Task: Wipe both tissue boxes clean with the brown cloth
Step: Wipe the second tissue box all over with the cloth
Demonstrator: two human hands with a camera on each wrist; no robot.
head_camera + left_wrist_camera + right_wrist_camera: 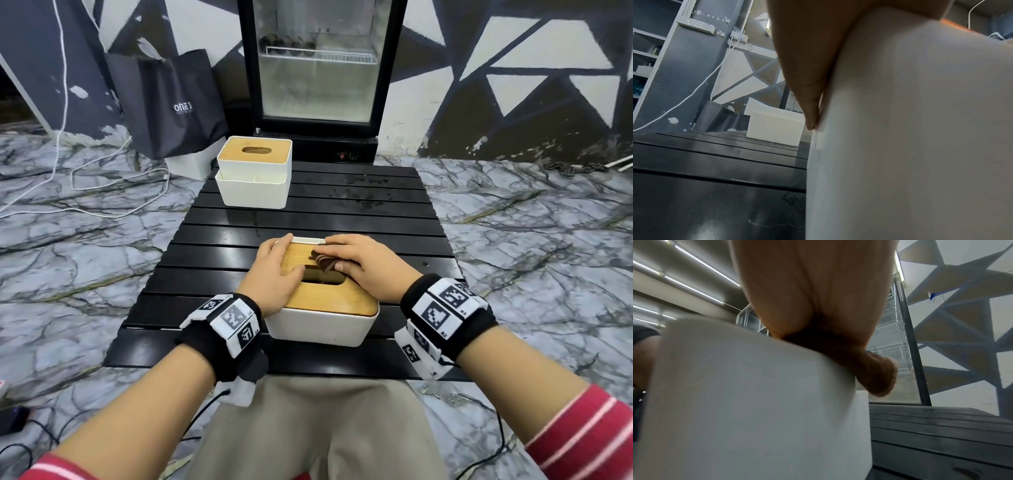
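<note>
The near tissue box (320,323), white with a wooden lid, stands at the front of the black slatted table (342,212). My left hand (277,265) holds its left side, thumb on the lid and a finger (809,100) flat along the white wall (900,129). My right hand (359,262) presses the bunched brown cloth (323,262) onto the lid beside the slot. A fold of the cloth (873,374) sticks out over the box's edge (756,394) under the right hand (813,288). The far tissue box (255,173) stands untouched at the table's back left, also seen as the far tissue box (774,128).
A glass-door fridge (317,68) stands right behind the table. A black bag (171,102) leans on the wall at the left, with white cables (102,178) on the marble floor. Smudges (363,195) mark the table's back right slats.
</note>
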